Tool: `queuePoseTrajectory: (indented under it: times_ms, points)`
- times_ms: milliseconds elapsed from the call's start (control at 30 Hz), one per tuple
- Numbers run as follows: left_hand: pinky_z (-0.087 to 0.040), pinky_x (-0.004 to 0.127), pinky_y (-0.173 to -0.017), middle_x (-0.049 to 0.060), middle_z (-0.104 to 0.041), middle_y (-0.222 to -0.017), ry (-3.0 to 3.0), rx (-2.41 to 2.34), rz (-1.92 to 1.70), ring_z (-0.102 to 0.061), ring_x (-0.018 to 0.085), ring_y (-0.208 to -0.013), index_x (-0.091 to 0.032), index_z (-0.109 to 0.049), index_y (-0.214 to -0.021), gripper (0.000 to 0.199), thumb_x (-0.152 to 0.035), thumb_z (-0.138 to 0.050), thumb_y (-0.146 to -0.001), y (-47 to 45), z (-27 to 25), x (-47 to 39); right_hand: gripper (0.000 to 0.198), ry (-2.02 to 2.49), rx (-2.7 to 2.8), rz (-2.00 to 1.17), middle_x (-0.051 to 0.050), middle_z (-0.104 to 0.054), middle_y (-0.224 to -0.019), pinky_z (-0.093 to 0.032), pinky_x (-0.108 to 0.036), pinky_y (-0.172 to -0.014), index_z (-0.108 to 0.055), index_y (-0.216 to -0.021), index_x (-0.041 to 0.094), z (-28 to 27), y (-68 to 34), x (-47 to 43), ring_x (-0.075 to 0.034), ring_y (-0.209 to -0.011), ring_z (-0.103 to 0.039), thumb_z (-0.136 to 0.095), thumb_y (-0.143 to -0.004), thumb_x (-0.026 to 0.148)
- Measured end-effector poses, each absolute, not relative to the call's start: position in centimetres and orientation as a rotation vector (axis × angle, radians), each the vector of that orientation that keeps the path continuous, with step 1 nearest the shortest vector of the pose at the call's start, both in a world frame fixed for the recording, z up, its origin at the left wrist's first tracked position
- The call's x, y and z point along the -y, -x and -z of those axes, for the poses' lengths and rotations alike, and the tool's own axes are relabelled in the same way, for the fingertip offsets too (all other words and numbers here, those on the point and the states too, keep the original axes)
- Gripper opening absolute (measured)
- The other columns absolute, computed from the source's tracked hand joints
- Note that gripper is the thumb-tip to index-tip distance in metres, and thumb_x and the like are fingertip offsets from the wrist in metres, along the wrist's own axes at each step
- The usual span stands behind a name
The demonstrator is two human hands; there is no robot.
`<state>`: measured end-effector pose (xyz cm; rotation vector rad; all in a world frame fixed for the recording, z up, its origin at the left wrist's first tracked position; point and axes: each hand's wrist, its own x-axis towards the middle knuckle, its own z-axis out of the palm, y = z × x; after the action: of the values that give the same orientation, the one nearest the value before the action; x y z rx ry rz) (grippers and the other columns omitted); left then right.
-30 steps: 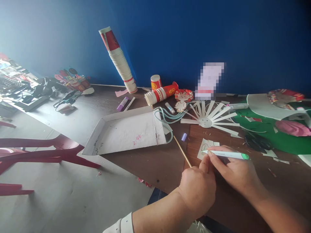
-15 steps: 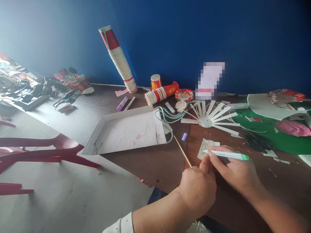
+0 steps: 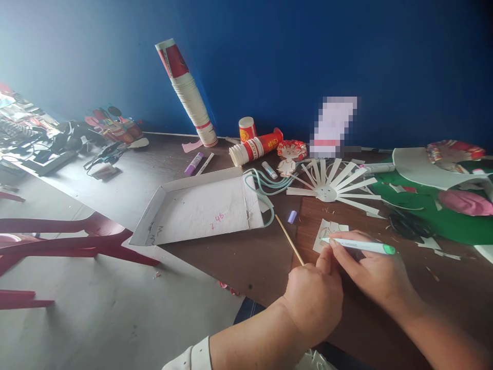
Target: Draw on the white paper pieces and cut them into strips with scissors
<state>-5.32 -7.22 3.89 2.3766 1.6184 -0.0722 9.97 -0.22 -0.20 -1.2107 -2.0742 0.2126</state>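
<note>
My right hand (image 3: 379, 270) pinches a white felt-tip marker (image 3: 358, 245) with a green end, its tip resting on a small piece of white paper (image 3: 319, 243). Faint curved lines show on that paper. My left hand (image 3: 316, 298) is curled beside it, a fingertip pressed at the paper's lower edge; its other fingers are hidden beneath. A thin wooden stick (image 3: 287, 235) runs under the left fist, and I cannot tell whether it is gripped. Beyond the paper lies a lilac cap (image 3: 292, 217). Farther back is a white paper cutout with a drawn face and fanned strips (image 3: 326, 193).
A shallow white cardboard box (image 3: 200, 210) lies to the left, near a glue stick (image 3: 193, 164). Behind stand a leaning stack of paper cups (image 3: 192, 100) and tipped cups (image 3: 256, 148). Black scissors (image 3: 404, 223) and a green sheet (image 3: 450, 226) lie right. A red chair (image 3: 96, 239) stands left.
Almost nothing differs. The marker tip and both hands stay in nearly the same place on the paper; the view has shifted very slightly.
</note>
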Motion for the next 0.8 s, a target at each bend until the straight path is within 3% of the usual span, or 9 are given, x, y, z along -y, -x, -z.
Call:
queuePoseTrajectory:
  times_ms: [800]
  points:
    - [-0.055, 0.027, -0.057, 0.020, -0.047, -0.157, -2.351, -1.619, 0.068, -0.073, 0.017, -0.079, -0.010, -0.040, -0.156, 0.067, -0.026, -0.053, -0.092, 5.26, -3.84, 7.20, 0.018, 1.164, 2.025, -0.201, -0.006, -0.080, -0.088, -0.063, -0.034, -0.071, -0.072, -0.093, 0.023, -0.42, -9.68, -0.05, -0.024, -0.080, -0.078, -0.058, -0.095, 0.034]
